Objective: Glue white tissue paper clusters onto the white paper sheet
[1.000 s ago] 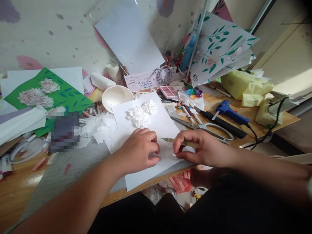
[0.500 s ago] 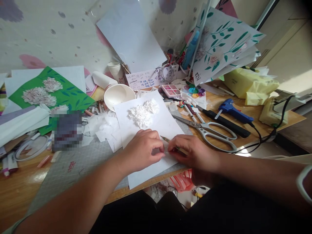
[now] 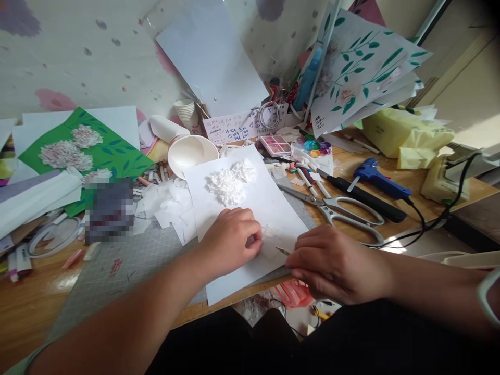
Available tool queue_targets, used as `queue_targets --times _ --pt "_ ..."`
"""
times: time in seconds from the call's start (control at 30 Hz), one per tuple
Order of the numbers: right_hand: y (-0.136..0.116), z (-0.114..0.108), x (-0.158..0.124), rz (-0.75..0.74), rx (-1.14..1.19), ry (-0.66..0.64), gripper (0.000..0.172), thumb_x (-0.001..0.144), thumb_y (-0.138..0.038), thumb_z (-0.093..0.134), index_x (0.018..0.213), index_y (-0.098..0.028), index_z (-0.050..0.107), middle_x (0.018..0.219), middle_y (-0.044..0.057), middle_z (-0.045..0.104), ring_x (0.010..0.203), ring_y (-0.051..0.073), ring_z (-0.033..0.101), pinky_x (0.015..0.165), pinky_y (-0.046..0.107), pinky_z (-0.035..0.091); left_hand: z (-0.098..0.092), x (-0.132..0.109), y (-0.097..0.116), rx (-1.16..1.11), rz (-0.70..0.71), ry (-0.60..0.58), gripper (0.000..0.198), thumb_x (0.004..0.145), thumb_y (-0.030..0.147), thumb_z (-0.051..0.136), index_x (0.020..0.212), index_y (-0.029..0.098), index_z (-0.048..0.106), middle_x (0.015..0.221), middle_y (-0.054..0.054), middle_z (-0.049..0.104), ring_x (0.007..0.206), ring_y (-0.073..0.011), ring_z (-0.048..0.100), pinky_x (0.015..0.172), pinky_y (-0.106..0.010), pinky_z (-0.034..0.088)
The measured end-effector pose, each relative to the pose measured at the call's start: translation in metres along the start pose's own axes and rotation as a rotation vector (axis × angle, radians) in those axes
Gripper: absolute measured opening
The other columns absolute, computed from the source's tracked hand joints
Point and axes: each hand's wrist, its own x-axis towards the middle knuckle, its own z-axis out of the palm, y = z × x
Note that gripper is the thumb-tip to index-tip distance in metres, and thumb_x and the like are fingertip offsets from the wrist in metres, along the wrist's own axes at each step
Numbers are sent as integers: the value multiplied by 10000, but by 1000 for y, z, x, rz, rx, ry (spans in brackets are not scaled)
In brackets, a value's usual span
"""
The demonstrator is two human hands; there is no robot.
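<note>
My left hand (image 3: 233, 240) rests on a white sheet of paper (image 3: 279, 213), its fingers curled in toward the thumb. What it pinches, if anything, is hidden. Just right of its fingertips lies a faint whitish scrap (image 3: 269, 230). My right hand (image 3: 336, 263) is closed around a slim tool with a pointed metal tip (image 3: 283, 251); most of the tool is inside the fingers. That tip points left, above the sheet's right edge and apart from the left hand. Farther up the sheet sit ruffled white paper flowers (image 3: 228, 186).
Large scissors (image 3: 332, 205) and a blue glue gun (image 3: 380, 178) with a black cord lie to the right. A paper cup (image 3: 193, 153) stands behind the sheet. Torn white paper (image 3: 172, 203) and a green flower picture (image 3: 128, 159) are left, a grey cutting mat (image 3: 113, 271) underneath.
My right hand has moved right and toward me, drawing the pointed tool away from my left fingers. My left hand has stayed in nearly the same place.
</note>
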Motion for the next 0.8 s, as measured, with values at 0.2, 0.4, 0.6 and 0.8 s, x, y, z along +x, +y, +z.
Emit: queue_targets --times 0.2,0.4,0.6,0.8 --pt "6 14 5 70 -67 -112 275 918 -243 375 849 -127 615 681 44 577 605 136 475 575 272 339 1 1 0 -2 -6 6 108 731 127 583 637 179 600 711 5 540 712 -143 487 702 -303 368" --pt "6 22 7 106 -200 -140 281 914 -261 374 745 -154 571 665 17 560 571 121 435 549 274 309 3 1 -2 -24 34 29 88 736 116 581 681 183 598 743 5 545 737 -144 497 711 -298 373" --pt "4 27 11 85 -303 -138 213 873 -210 416 704 -167 539 642 3 547 542 120 411 522 284 281 6 1 1 -73 27 80 118 725 129 623 825 187 602 770 -1 545 768 -158 511 740 -307 395" --pt "3 31 11 43 -367 -156 158 838 -200 450 706 -172 533 662 7 555 551 125 432 504 290 263 11 5 2 -68 63 134 77 762 127 595 785 191 631 774 -12 552 769 -157 514 719 -298 394"
